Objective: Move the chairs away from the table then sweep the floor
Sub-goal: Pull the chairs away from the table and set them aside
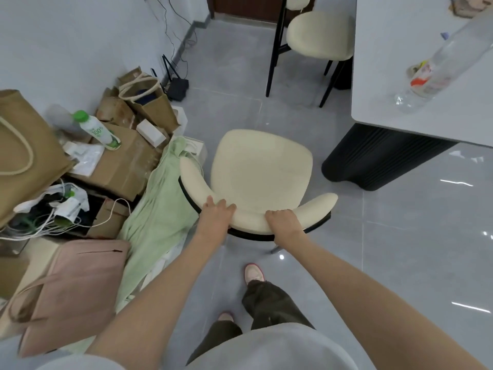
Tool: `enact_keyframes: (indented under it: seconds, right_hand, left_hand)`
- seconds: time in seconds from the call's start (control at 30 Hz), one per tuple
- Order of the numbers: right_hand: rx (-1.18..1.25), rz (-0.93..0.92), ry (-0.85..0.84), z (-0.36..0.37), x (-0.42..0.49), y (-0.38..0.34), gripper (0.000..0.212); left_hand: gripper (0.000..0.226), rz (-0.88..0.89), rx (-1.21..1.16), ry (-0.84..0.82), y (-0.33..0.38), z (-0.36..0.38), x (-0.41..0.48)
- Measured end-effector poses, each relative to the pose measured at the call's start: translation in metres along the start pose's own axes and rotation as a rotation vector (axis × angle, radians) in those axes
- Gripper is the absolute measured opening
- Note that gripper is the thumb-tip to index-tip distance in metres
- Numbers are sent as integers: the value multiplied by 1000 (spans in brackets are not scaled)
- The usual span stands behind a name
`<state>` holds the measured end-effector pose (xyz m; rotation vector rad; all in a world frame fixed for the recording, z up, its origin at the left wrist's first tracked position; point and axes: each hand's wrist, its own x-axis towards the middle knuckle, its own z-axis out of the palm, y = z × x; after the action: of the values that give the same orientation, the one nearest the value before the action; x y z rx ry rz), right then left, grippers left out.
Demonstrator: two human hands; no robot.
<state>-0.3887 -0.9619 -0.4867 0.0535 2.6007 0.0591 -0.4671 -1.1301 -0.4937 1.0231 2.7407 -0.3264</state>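
Observation:
A cream padded chair (261, 166) with a black frame stands on the grey tiled floor right in front of me, apart from the table. My left hand (216, 213) and my right hand (283, 220) both grip its curved backrest from above. A second cream chair (318, 36) stands further off, its seat against the edge of the white table (394, 84) at the right. The table rests on a dark ribbed base (373, 158). No broom is in view.
Cardboard boxes (125, 161), paper bags, cables and a green-capped bottle (97, 129) pile up against the left wall. A green cloth (157, 217) and a pink bag (77, 289) lie beside the chair. A clear plastic bottle (440, 65) lies on the table. A router (177, 88) sits by the wall.

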Motion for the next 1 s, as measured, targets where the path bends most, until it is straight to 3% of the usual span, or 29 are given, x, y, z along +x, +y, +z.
enact_keyframes:
  seconds: [0.23,0.47,0.87,1.0]
  right_hand:
    - [10,63,-9,46,-65,-65,49]
    - [82,107,43,92,-137,-131,41]
    - [87,71,69,154,-242,-194,44]
    - [72,41,98,176,-273,-203,43]
  left_hand:
    - [44,51,52,54,5,25,-96]
    - [46,112,71,71,6,48,-191]
    - [48,118,256,-82,34,71,-324]
    - [48,183,310,-40,51,74,-368]
